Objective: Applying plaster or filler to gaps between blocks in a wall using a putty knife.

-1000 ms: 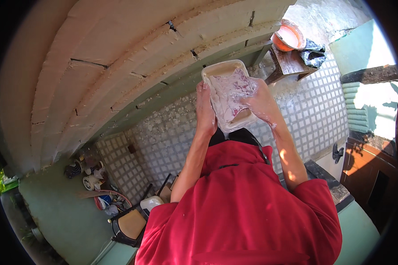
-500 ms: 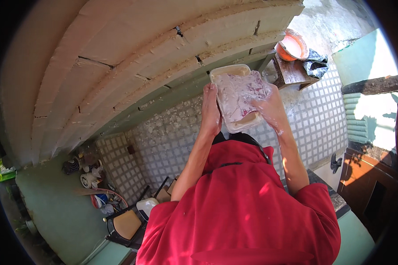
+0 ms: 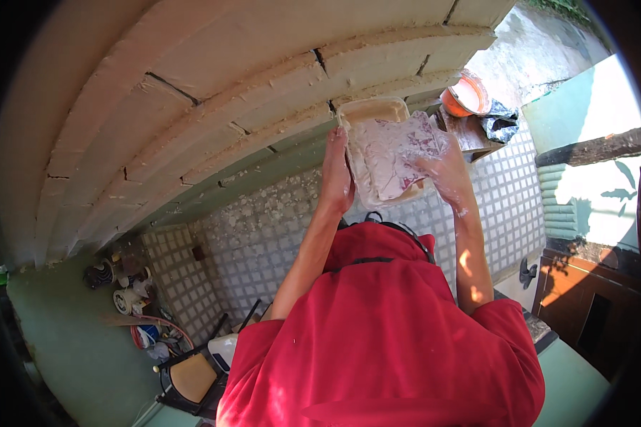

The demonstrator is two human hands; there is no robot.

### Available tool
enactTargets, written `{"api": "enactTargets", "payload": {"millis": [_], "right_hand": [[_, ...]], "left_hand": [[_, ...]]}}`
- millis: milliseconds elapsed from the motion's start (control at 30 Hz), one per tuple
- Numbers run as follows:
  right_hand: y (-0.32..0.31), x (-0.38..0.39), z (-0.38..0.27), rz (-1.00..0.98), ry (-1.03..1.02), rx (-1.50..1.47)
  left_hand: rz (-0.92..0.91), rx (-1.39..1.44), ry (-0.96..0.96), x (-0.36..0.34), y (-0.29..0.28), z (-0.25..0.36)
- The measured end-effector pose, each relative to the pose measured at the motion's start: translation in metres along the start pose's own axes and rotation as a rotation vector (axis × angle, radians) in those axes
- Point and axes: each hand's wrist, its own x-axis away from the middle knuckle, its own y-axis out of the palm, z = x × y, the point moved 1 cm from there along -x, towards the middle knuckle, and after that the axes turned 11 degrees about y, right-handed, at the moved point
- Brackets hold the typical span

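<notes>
My left hand (image 3: 337, 174) grips the left side of a pale rectangular plastic tub (image 3: 372, 108) at chest height. My right hand (image 3: 447, 171) is closed on the right edge of a flat, reddish piece smeared with whitish paste (image 3: 414, 146). It looks like a flexible scraper, but the paste hides most of its surface. The piece lies across the tub's mouth, covering much of the inside. Paste coats my right fingers and spots the wrist.
A block wall (image 3: 263, 92) with open joints runs close along the left and ahead. At the far right, an orange bucket (image 3: 466, 96) of whitish liquid stands on a wooden bench (image 3: 470, 135). Behind me are a chair (image 3: 192, 377) and clutter (image 3: 139, 299) on tiled floor (image 3: 263, 213).
The flat piece and my right hand have shifted slightly right, showing more of the tub's left inside. The view has turned a little; my left hand keeps its hold.
</notes>
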Motion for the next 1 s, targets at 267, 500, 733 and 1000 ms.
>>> {"api": "enactTargets", "payload": {"millis": [267, 500, 733, 1000], "right_hand": [[0.031, 0.004, -0.031, 0.093, -0.153, 0.478], [0.046, 0.002, -0.012, 0.074, -0.168, 0.489], [0.028, -0.024, 0.001, -0.244, 0.086, -0.048], [-0.010, -0.041, 0.009, -0.389, 0.294, -0.577]], "left_hand": [[-0.005, 0.007, 0.030, 0.002, -0.015, 0.016], [-0.082, -0.181, 0.024, 0.004, -0.027, 0.013], [-0.054, -0.189, -0.005, -0.002, -0.017, 0.013], [-0.012, -0.132, -0.006, -0.018, -0.010, 0.010]]}}
